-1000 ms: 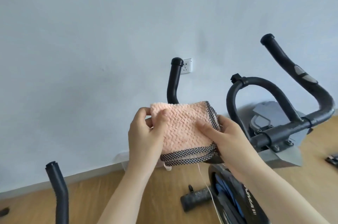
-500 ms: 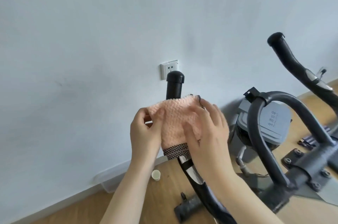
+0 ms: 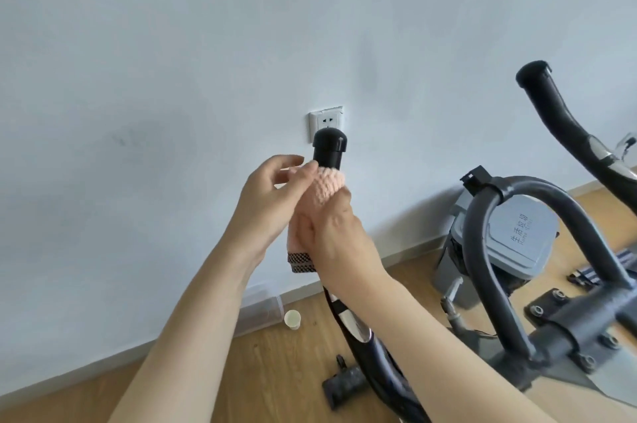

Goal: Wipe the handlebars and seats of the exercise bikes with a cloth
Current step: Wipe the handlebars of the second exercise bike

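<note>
A pink knitted cloth [image 3: 324,186] with a dark checked hem is wrapped round the upright left handlebar [image 3: 329,150] of the exercise bike, just below its black end cap. My right hand [image 3: 332,243] grips the cloth and the bar inside it. My left hand [image 3: 272,195] pinches the cloth's upper left edge with thumb and fingertips. The right handlebar [image 3: 551,108] rises at the far right, and the curved middle bar [image 3: 482,250] loops in front of it. No seat is in view.
A wall socket [image 3: 325,120] sits right behind the bar's tip. A grey lidded bin [image 3: 517,243] stands by the wall. On the wood floor lie a small white cup [image 3: 293,319], a clear plastic box [image 3: 258,308] and a black pedal [image 3: 344,384].
The cloth has gone from held flat between both hands to wrapped round the left handlebar. My right hand has closed round it, and the view has moved closer to the bar.
</note>
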